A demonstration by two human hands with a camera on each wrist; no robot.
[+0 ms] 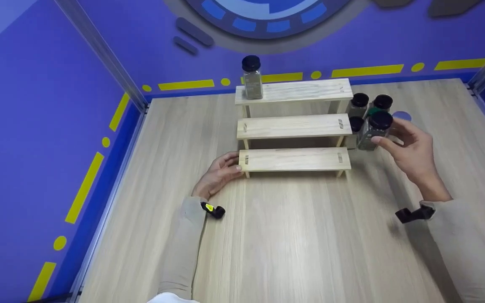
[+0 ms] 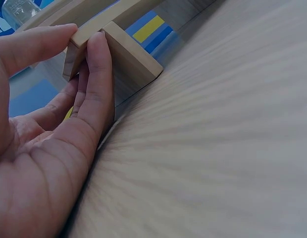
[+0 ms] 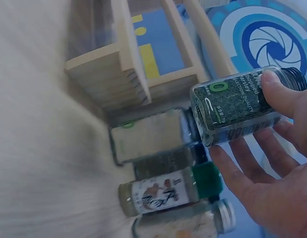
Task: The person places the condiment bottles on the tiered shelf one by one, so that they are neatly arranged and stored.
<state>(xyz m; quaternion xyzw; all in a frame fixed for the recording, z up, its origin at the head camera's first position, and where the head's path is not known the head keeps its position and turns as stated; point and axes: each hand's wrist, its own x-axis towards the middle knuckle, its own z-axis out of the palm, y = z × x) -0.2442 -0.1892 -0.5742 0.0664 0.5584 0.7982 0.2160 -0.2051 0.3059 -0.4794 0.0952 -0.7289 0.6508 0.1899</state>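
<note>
My right hand (image 1: 415,158) holds a glass spice jar of chopped parsley (image 3: 228,106) between thumb and fingers. The jar has a black lid and is raised above the other jars at the rack's right side. In the right wrist view its label and green flakes show. My left hand (image 1: 219,174) grips the left end of the lowest step of a three-step wooden rack (image 1: 295,160), with thumb and fingers at the board's corner in the left wrist view. One black-lidded spice jar (image 1: 252,84) stands upright at the left end of the top step.
Several jars stand right of the rack: one with pale powder (image 3: 151,136), one with a green cap (image 3: 208,181), one with a silvery lid (image 3: 225,215). Behind the wooden tabletop (image 1: 276,235) rises a blue patterned wall (image 1: 141,42), with another wall (image 1: 27,139) on the left.
</note>
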